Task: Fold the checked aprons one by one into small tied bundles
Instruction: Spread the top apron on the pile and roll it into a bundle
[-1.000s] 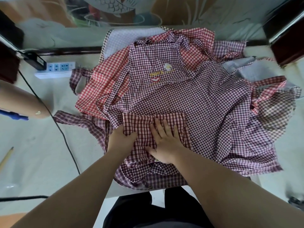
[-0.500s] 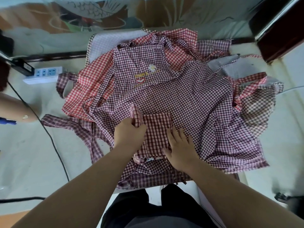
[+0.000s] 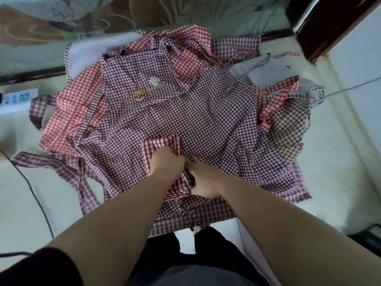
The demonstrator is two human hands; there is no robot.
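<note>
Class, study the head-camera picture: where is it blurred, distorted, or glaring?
Head view, centre: motion blur smears the left hand, the right hand and the folded apron. Head view, edges: the wide-angle lens skews the power strip. Head view, top: the glossy panel shows pale reflections.

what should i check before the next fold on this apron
1. Left hand grips the folded apron: ok.
2. Right hand has a hold on it: cannot tell, its fingers are hidden in the cloth.
3. Folded apron lies separate from the pile: not ok, it rests on the daisy apron.
4. Ties found and free for knotting: cannot tell.
5. Bundle tied: not ok, no knot shows.
</note>
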